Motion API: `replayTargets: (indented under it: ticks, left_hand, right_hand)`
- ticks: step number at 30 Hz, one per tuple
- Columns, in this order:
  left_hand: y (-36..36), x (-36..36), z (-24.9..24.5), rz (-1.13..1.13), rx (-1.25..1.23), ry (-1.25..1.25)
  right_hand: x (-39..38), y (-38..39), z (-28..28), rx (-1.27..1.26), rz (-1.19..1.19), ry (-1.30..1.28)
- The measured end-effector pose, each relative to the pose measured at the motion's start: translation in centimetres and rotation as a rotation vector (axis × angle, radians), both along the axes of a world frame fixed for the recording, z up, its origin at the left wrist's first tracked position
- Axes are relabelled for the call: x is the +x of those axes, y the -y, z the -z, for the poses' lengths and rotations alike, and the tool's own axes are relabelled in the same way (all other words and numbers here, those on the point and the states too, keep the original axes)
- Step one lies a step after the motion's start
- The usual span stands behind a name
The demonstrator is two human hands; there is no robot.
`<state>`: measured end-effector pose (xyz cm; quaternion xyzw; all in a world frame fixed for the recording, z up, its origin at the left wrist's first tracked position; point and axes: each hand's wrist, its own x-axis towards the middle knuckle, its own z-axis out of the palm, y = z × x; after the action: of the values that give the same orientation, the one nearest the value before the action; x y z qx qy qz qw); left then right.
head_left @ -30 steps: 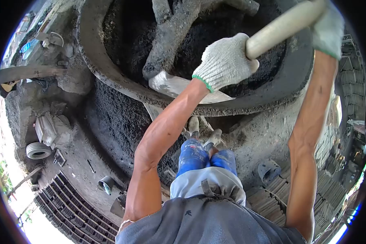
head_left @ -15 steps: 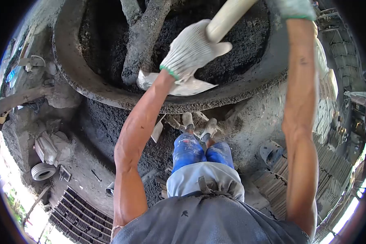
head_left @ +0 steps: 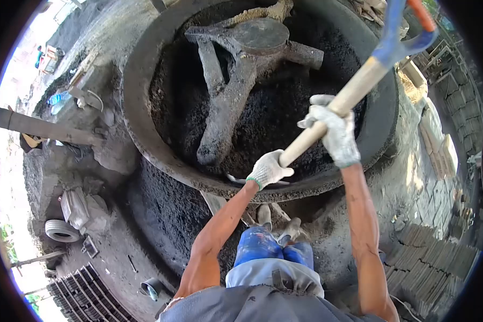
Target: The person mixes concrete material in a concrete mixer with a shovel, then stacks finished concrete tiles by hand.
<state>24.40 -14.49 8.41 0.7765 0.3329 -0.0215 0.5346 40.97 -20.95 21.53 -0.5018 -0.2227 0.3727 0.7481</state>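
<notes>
I hold a shovel slantwise over the rim of a large round mixing pan. Its pale wooden shaft ends in a blue D-shaped handle with an orange-red grip at the upper right. My left hand, in a white knit glove, is closed round the low end of the shaft. Higher up, my gloved right hand wraps the shaft below the blue handle. Most of the blade is hidden behind my left hand; a thin pale edge shows low inside the pan. Dark, crumbly mix lies in the pan.
A thick mixer arm runs out from a round hub in the pan. Dark loose material is heaped outside the rim at left. Stacked flat slabs stand at right, a tyre and dark racks at left.
The shovel's handle end has come down into view, and its blade has dropped lower within the pan. My right hand has moved down and left along the shaft. The view has shifted, showing the hub.
</notes>
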Motion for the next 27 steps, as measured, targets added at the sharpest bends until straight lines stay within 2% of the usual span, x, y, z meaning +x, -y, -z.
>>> replayTargets:
  ticks: [1, 2, 3, 5, 7, 9, 11, 12, 13, 15, 17, 19, 21, 23, 25, 26, 27]
  left_hand:
    - [0.4, 0.3, -2.1, 0.072, 0.032, -0.011]
    - [0.9, 0.9, -4.0, 0.101, 0.148, 0.098]
    - [1.6, 1.5, -6.2, 0.108, 0.133, 0.208]
    - [3.4, 2.9, -13.1, 0.17, 0.198, 0.214]
    - [5.9, 3.6, -17.9, 0.238, 0.197, 0.394]
    - [8.4, 4.3, -21.9, 0.413, 0.261, 0.466]
    - [10.6, 4.5, -23.9, 0.4, 0.5, 0.926]
    - [10.9, 4.8, -24.7, 0.38, 0.581, 1.098]
    - [9.9, 4.5, -27.2, 0.592, 0.601, 0.908]
    - [11.1, 3.9, -25.1, 0.081, 0.717, 1.211]
    - [11.1, 4.7, -19.4, -0.175, 0.48, 1.031]
    - [11.3, 5.5, -11.5, -0.332, 0.388, 0.794]
    - [13.0, 5.3, -6.1, -0.164, 0.476, 0.431]
    - [15.2, 5.3, -2.3, -0.026, 0.591, 0.331]
    - [16.0, 5.4, 2.4, 0.073, 0.561, 0.176]
    - [16.1, 4.9, 3.7, 0.164, 0.569, 0.14]
    - [16.6, 4.3, 3.4, 0.215, 0.708, 0.183]
  right_hand:
    - [-0.2, 0.7, -3.2, -0.001, 0.036, 0.049]
    - [0.1, 1.6, -6.1, 0.014, 0.068, 0.119]
    - [0.3, 2.5, -8.9, 0.044, 0.14, 0.161]
    - [0.7, 5.3, -14.1, 0.17, 0.22, 0.312]
    - [2.4, 10.5, -17.5, 0.236, 0.233, 0.511]
    - [1.2, 15.0, -21.9, 0.415, 0.281, 0.566]
    - [0.8, 20.5, -24.9, 0.352, 0.516, 0.614]
    - [0.2, 23.1, -26.7, 0.351, 0.527, 0.702]
    - [0.0, 25.9, -27.9, 0.348, 0.544, 0.751]
    - [0.2, 32.2, -29.8, 0.382, 0.558, 0.811]
    - [0.2, 38.5, -30.7, 0.411, 0.582, 0.83]
    - [-0.8, 42.6, -30.5, 0.318, 0.804, 0.84]
    - [-2.0, 44.9, -29.5, 0.23, 0.983, 0.849]
    - [-3.0, 46.8, -26.9, 0.022, 1.266, 0.847]
    - [-4.0, 47.3, -23.8, -0.071, 1.479, 0.775]
    - [-4.3, 48.4, -21.4, -0.182, 1.485, 0.856]
    - [-4.9, 48.8, -20.2, -0.242, 1.473, 0.832]
